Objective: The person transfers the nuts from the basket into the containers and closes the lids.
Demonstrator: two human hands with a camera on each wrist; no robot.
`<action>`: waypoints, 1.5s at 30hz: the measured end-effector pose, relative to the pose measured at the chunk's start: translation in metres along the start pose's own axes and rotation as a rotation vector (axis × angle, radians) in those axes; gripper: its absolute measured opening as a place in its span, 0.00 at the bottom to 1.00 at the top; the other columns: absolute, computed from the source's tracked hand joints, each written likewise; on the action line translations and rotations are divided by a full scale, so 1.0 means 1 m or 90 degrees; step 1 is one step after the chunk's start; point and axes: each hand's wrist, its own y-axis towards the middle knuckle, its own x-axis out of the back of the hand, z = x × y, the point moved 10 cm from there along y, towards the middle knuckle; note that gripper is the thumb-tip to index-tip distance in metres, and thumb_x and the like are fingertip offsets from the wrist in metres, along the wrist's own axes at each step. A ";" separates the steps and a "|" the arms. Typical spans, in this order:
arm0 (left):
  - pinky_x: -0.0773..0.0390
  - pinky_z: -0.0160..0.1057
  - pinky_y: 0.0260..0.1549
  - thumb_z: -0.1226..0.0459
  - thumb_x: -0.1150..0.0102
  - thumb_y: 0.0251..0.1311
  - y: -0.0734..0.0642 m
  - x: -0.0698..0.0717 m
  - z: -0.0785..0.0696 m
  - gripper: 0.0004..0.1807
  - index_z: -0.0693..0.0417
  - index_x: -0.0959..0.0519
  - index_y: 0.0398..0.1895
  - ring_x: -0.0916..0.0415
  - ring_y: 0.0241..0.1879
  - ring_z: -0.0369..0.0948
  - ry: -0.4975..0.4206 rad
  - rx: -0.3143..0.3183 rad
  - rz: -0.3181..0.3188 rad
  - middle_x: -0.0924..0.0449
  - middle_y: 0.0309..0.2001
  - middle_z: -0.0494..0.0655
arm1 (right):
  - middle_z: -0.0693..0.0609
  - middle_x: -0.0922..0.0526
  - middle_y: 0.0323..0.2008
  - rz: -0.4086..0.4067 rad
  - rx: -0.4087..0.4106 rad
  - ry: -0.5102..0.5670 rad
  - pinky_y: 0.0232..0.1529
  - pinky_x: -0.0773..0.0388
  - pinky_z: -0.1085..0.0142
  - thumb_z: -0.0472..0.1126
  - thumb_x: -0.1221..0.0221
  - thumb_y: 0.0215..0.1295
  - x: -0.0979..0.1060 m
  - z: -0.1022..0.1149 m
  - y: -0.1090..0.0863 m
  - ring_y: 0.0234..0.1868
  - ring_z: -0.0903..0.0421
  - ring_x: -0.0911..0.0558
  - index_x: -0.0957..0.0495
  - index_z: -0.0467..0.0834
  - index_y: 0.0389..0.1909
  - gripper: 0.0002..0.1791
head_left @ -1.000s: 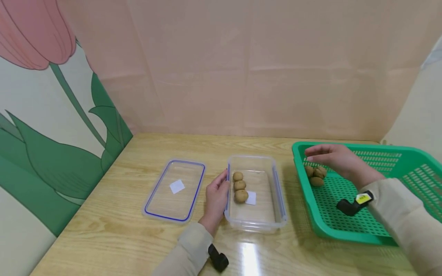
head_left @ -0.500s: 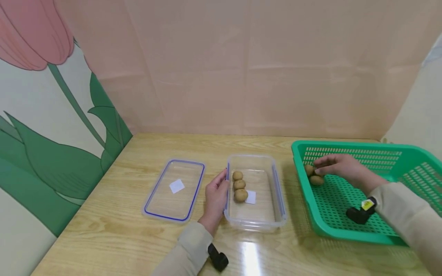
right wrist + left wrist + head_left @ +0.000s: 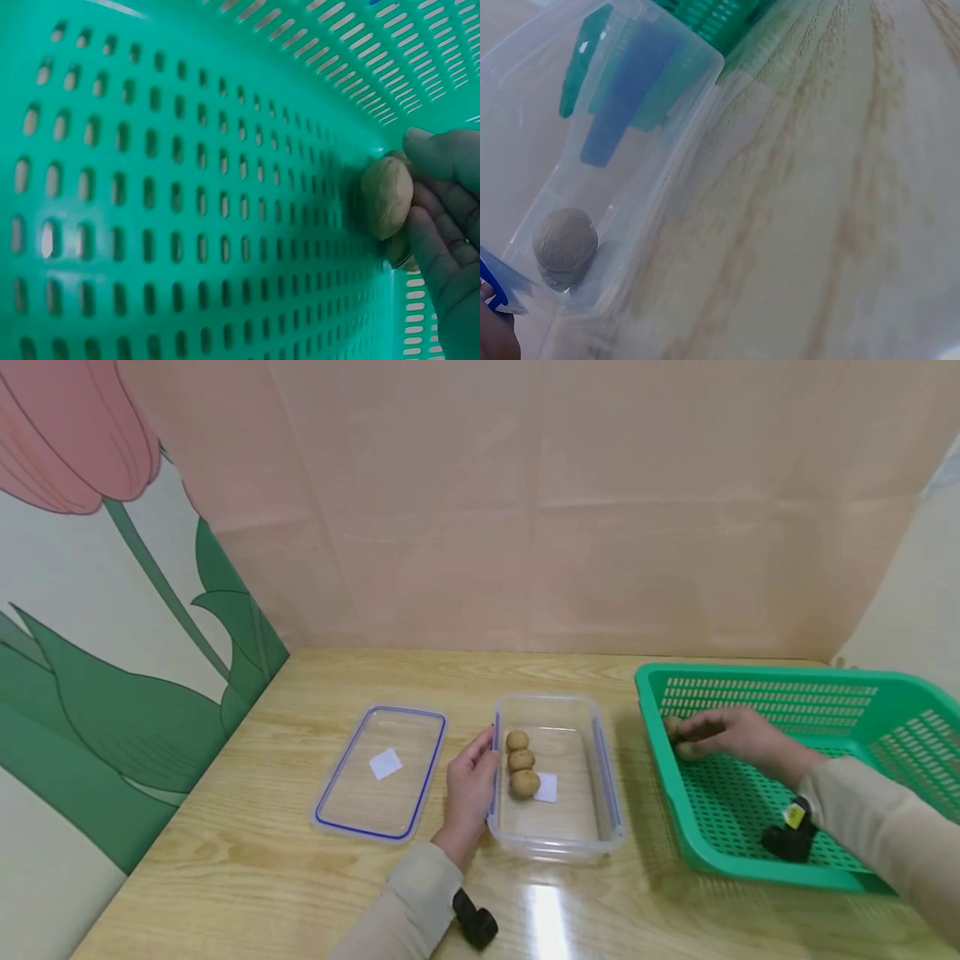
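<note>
My left hand (image 3: 470, 785) holds the left side of a clear plastic container (image 3: 573, 846), close to its blue clip (image 3: 502, 281). Inside that container, three walnuts (image 3: 522, 761) stand in a row along the left wall. Over in the green basket (image 3: 678, 810), my right hand (image 3: 731, 739) reaches into the far left corner. Its thumb and fingers close about a walnut (image 3: 388, 199), seen in the right wrist view. Another walnut (image 3: 671, 727) shows just beyond the fingertips, and part of one (image 3: 403, 255) lies underneath. The hand hides the rest of the pile.
A clear lid (image 3: 360, 810) with a blue seal lies flat left of the container, a white paper square (image 3: 386, 763) at its middle. A second white square (image 3: 547, 787) shows at the container's floor. The wooden table (image 3: 247, 827) ends at a pink backdrop (image 3: 412, 527).
My right hand has lowered into the basket's corner and now covers most of the walnuts there. My left hand, the container and the lid have stayed in place.
</note>
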 end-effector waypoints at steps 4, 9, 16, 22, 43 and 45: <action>0.27 0.38 0.56 0.70 0.49 0.56 0.001 0.000 -0.001 0.21 0.54 0.25 0.55 0.29 0.57 0.44 -0.008 0.003 0.004 0.25 0.57 0.51 | 0.40 0.21 0.50 -0.006 0.007 -0.017 0.48 0.24 0.52 0.50 0.35 0.53 0.001 0.000 -0.001 0.48 0.54 0.23 0.23 0.38 0.50 0.27; 0.28 0.39 0.57 0.69 0.49 0.58 0.002 -0.001 0.000 0.21 0.54 0.25 0.56 0.30 0.58 0.44 -0.012 0.004 0.015 0.26 0.58 0.51 | 0.33 0.29 0.57 -0.002 0.018 -0.025 0.48 0.23 0.51 0.48 0.35 0.54 -0.001 0.001 0.000 0.55 0.38 0.27 0.23 0.36 0.50 0.26; 0.28 0.38 0.56 0.70 0.49 0.57 0.002 -0.001 -0.002 0.21 0.55 0.25 0.55 0.28 0.57 0.45 -0.004 -0.005 0.007 0.25 0.57 0.52 | 0.29 0.38 0.62 0.017 0.015 -0.017 0.52 0.26 0.45 0.46 0.35 0.53 -0.006 -0.002 0.001 0.62 0.31 0.39 0.24 0.35 0.50 0.26; 0.27 0.39 0.55 0.70 0.49 0.56 0.002 -0.001 -0.001 0.21 0.57 0.25 0.55 0.28 0.57 0.46 -0.013 -0.008 0.004 0.25 0.56 0.54 | 0.26 0.44 0.64 0.024 0.027 -0.039 0.54 0.29 0.43 0.47 0.33 0.50 -0.010 -0.003 0.002 0.64 0.27 0.46 0.22 0.35 0.49 0.27; 0.27 0.39 0.55 0.70 0.49 0.55 -0.001 0.000 -0.001 0.21 0.54 0.24 0.55 0.28 0.56 0.44 0.006 0.008 -0.004 0.24 0.56 0.51 | 0.39 0.22 0.52 0.014 0.029 0.005 0.51 0.24 0.50 0.49 0.37 0.55 -0.003 0.012 -0.002 0.48 0.52 0.21 0.26 0.37 0.55 0.29; 0.27 0.39 0.55 0.70 0.49 0.55 -0.001 0.000 -0.001 0.21 0.55 0.24 0.54 0.28 0.57 0.44 0.006 0.004 -0.003 0.25 0.56 0.51 | 0.40 0.21 0.50 0.002 0.026 0.008 0.50 0.25 0.50 0.48 0.37 0.55 0.000 0.014 -0.002 0.46 0.55 0.21 0.26 0.37 0.54 0.28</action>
